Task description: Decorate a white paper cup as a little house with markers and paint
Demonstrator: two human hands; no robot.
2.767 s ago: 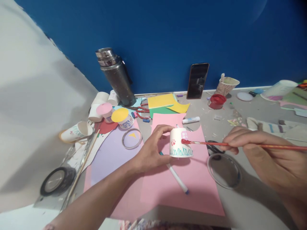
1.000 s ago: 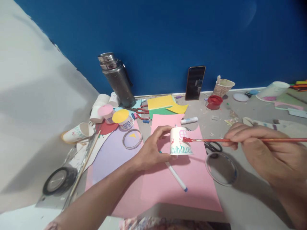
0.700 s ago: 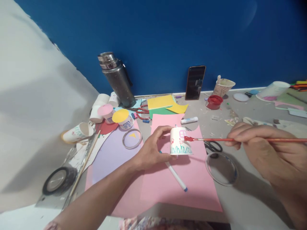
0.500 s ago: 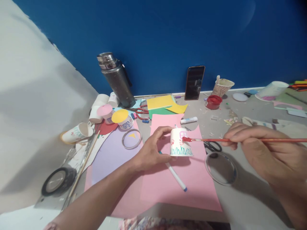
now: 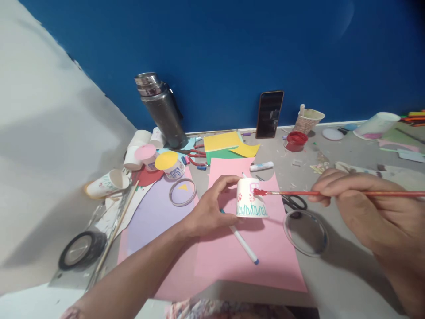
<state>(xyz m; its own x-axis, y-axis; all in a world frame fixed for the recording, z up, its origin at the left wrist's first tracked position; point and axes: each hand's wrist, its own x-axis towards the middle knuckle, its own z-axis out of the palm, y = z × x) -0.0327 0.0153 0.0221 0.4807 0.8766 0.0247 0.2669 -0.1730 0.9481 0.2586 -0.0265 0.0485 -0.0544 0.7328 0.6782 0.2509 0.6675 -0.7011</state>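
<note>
Both grips unchanged: left hand (image 5: 207, 212) holding cup (image 5: 250, 199), right hand (image 5: 360, 206) pinching paintbrush (image 5: 332, 193); tip stays touching cup.

A deep blue wall (image 5: 232, 53) rises behind a grey tabletop (image 5: 345, 283).

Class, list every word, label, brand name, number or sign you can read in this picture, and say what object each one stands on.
No text can be read with certainty.
Small tub under the yellow paper disc: blue printed label, too blurred to read.
Glue stick: print too small to read.
Paper cup in the left hand: only drawings, green zigzag, red dabs and a pink window, no letters.
Phone: dark screen, nothing legible.
</note>
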